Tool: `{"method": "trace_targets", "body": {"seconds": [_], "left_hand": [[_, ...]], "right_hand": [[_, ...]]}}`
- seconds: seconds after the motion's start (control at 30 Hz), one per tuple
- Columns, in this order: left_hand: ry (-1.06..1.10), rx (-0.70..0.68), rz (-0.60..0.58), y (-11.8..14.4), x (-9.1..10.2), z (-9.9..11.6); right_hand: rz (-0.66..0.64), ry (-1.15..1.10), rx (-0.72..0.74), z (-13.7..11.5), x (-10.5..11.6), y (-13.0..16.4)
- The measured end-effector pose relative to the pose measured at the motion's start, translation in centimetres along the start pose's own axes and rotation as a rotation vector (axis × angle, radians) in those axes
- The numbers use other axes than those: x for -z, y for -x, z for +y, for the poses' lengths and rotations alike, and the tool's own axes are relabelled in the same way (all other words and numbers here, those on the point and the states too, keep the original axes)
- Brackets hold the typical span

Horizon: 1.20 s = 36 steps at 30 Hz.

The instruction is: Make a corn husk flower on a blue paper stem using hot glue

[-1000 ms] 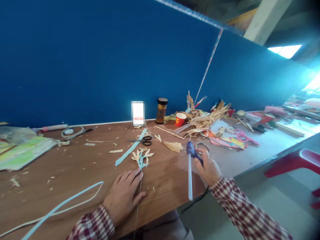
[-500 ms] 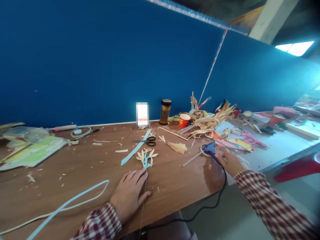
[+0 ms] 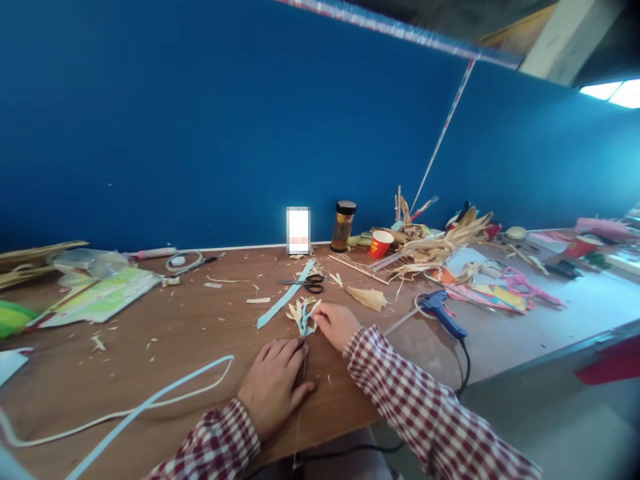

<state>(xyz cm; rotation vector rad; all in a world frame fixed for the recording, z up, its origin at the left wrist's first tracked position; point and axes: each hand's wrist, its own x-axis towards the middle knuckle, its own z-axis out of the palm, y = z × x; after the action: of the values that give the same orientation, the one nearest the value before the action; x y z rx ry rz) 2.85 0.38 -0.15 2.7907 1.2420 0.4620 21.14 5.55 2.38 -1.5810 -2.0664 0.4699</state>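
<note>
A small craft flower with pale, husk-like petals and light-blue strips lies on the brown table. A thin wire stem runs from it towards the table's front edge. My left hand rests flat, palm down, beside the stem. Its fingers are stretched out, with the tips at the flower's base. At the flower's right side, the fingertips of my right hand are pinched on a petal. Right of that hand, a blue hot glue gun sits on the table, untouched. Black-handled scissors lie behind the flower across a light-blue strip.
Dry husks are heaped at the back right near a red paper cup and a dark-lidded bottle. Pink scissors lie further right. Blue and white cords loop at the left front. A blue partition stands behind.
My right hand has let go of the glue gun and moved left to the flower, pinching a petal. My left hand stays beside the stem. The view has turned slightly left.
</note>
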Motion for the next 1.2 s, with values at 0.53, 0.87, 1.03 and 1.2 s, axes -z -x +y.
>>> {"method": "trace_targets", "body": {"seconds": [0.53, 0.87, 1.03, 1.2], "left_hand": [[0.337, 0.13, 0.104, 0.0, 0.5, -1.1], [1.315, 0.795, 0.036, -6.4, 2.1, -3.0], [1.531, 0.86, 0.062, -7.3, 1.9, -2.6], [1.651, 0.851, 0.014, -6.7, 1.4, -3.4]], "right_hand": [[-0.046, 0.005, 0.158, 2.6, -0.8, -3.3], [0.134, 0.02, 0.299, 1.2, 0.8, -2.5], [0.15, 0.035, 0.329, 0.5, 1.0, -2.1], [0.14, 0.047, 0.347, 0.5, 0.7, -2.0]]}}
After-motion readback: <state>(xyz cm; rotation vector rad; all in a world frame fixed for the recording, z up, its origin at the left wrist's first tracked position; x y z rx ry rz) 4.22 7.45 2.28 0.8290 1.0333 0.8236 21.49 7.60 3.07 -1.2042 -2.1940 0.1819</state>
